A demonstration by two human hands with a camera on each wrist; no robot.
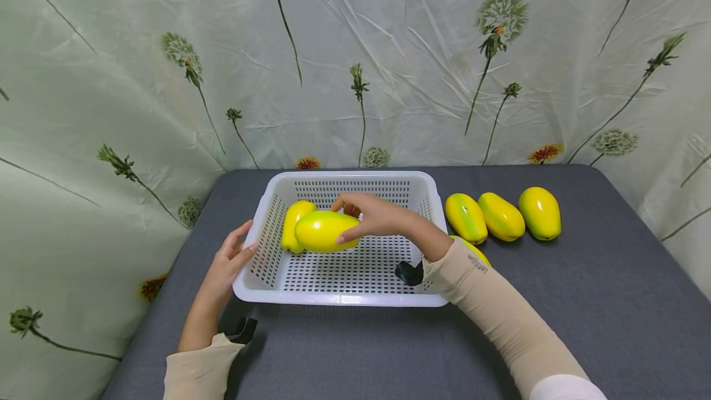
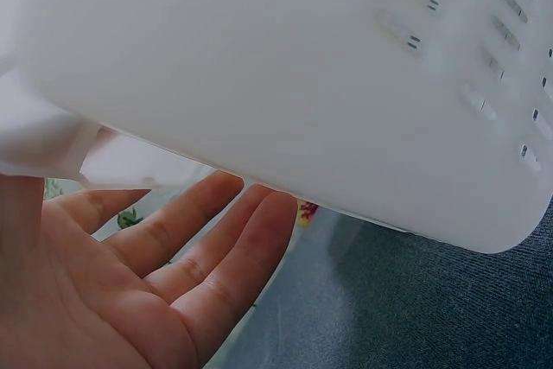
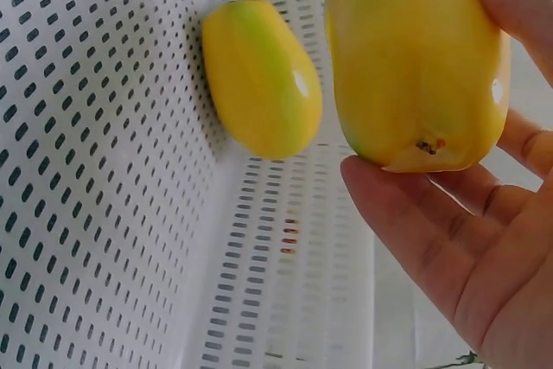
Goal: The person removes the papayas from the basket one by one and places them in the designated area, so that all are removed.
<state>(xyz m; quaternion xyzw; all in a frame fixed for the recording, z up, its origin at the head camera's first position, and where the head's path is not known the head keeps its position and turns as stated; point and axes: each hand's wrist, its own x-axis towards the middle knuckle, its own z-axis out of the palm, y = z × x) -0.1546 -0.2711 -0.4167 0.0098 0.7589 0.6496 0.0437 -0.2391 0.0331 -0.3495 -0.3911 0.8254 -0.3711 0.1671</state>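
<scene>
Pale cloth (image 1: pixel 411 79) printed with dandelions and long stems hangs behind and to the left of a table covered in dark grey fabric (image 1: pixel 355 350). Over the left part of a white basket (image 1: pixel 344 299), the right hand (image 1: pixel 374 216) pinches a smooth yellow fruit (image 1: pixel 324 231) between thumb and fingertips, the thumb on its near side and the fingers on its far side. The held fruit lies roughly sideways in the head view, overlapping a second fruit (image 1: pixel 291 225) that rests inside the basket near its left wall; the right wrist view shows a gap between the two. At the basket's left rim, the left hand (image 1: pixel 224 261) has its fingers slightly spread and nearly straight, their tips touching the outside, with the thumb over the rim. Slotted holes cover the basket's walls and floor.

Beige sleeves reach toward both wrists, the right sleeve (image 1: pixel 500 307) bearing small dark lettering, and a black piece juts out at each wrist. To the right of the basket, three more yellow fruits (image 1: pixel 501 216) stand in a row on the table, the two nearest the basket close together. Another fruit (image 1: pixel 476 253) shows partly behind the right forearm, just beside the basket.
</scene>
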